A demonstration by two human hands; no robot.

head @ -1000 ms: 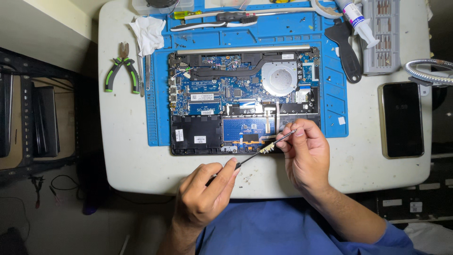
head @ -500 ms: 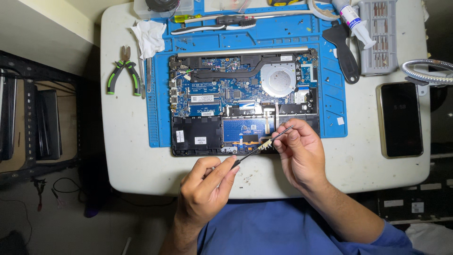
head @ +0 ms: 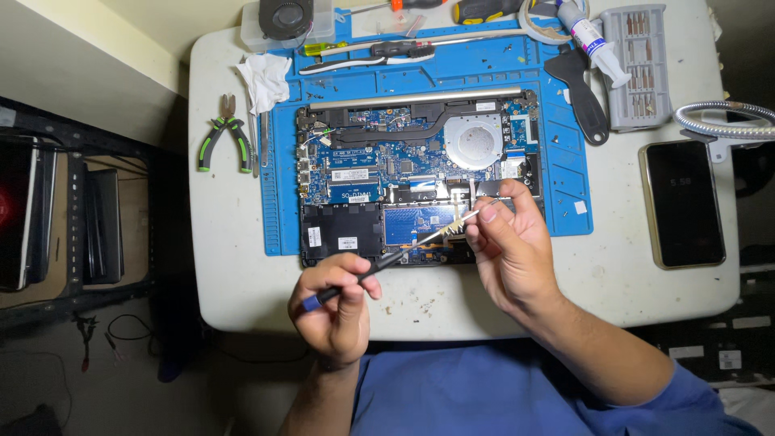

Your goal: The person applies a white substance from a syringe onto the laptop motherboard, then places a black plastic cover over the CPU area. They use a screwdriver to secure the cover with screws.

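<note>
The left hand (head: 335,303) is closed on a thin black brush with a blue end (head: 387,260), and the right hand (head: 513,242), now lifted a bit higher, pinches its pale bristle tip above the open laptop with its blue board (head: 404,165) on the white counter (head: 234,266).

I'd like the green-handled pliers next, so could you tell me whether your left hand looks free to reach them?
Probably not straight away. The left hand is closed around the brush, so it would have to put that down first. The pliers lie alone on bare table left of the blue mat, with nothing blocking the path.
</note>
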